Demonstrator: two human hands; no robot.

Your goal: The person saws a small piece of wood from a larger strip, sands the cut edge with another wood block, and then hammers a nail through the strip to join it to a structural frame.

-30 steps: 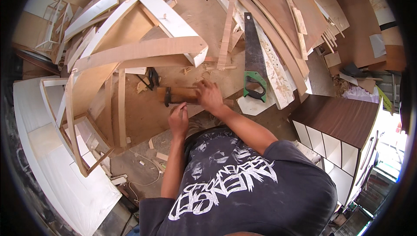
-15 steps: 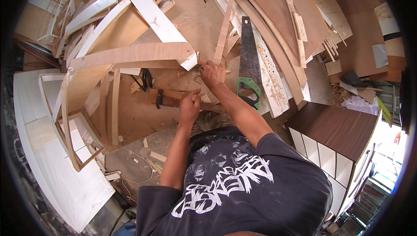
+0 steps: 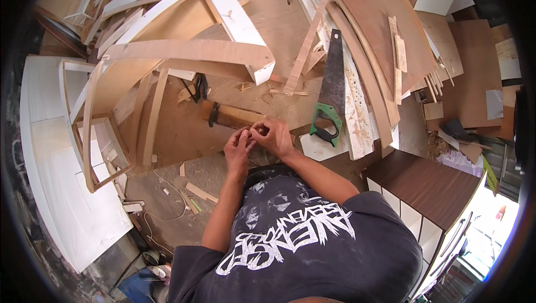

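Note:
My left hand point(image 3: 237, 151) and my right hand point(image 3: 274, 136) meet in front of my body. Both are closed, with fingertips pinched together around something too small to make out. Just beyond them a hammer point(image 3: 213, 114) with a dark head lies by a wooden block point(image 3: 237, 115); my hands partly cover that area. To their right rests a handsaw point(image 3: 329, 88) with a green and black handle. Farther off, beyond my hands, is the corner of a wooden frame point(image 3: 190, 50) with a white end piece.
A long thin wood strip point(image 3: 310, 41) slants across the work surface. Boards and a brown panel point(image 3: 375, 24) are stacked at the right. Nearer stands a dark-topped cabinet point(image 3: 427, 183). A white panel point(image 3: 72, 191) fills the left side. Pliers point(image 3: 200, 86) lie under the frame.
My right hand has drawn back from beside the frame corner and joined my left hand. The whole view has shifted, with the frame and saw now appearing farther right.

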